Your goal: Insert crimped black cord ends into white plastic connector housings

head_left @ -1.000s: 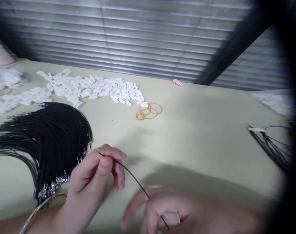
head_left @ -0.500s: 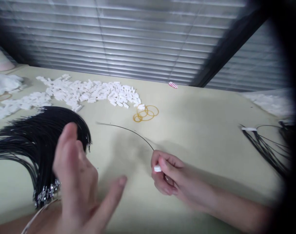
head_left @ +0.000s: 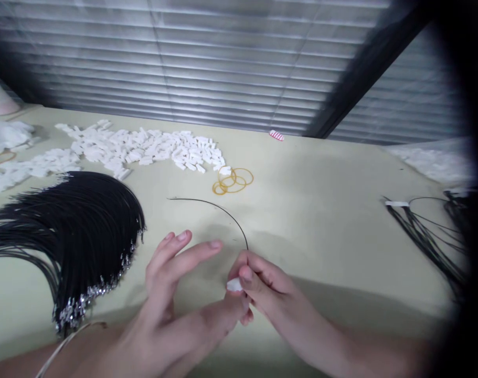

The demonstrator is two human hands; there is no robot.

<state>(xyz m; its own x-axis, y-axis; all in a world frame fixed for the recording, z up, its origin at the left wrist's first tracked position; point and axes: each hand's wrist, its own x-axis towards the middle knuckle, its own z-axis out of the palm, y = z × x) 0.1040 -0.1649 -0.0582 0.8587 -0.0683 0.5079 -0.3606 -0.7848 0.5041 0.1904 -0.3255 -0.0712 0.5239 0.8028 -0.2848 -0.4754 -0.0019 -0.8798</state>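
My right hand (head_left: 262,289) is closed, pinching a small white plastic piece (head_left: 234,285) between thumb and fingers. A thin black wire (head_left: 226,212) comes out of the top of the same hand and curves up and left over the table. My left hand (head_left: 183,294) is beside it, fingers spread and pointing up and right. Its thumb reaches to the right hand just below the white piece; whether it presses on the piece is hidden. Left of my hands lies a big bundle of black wires (head_left: 101,226) with silvery metal ends.
Behind the bundle, many white plastic pieces (head_left: 144,147) are heaped. Yellow rubber bands (head_left: 234,181) lie mid-table. A red-striped white item (head_left: 277,135) is at the back edge, near blinds (head_left: 223,63). At right are a smaller wire bunch (head_left: 420,236) and a clear bag (head_left: 427,163).
My left hand has swung right and down, bringing its thumb to the right hand. The right hand has moved slightly left and down, still holding the white piece and wire.
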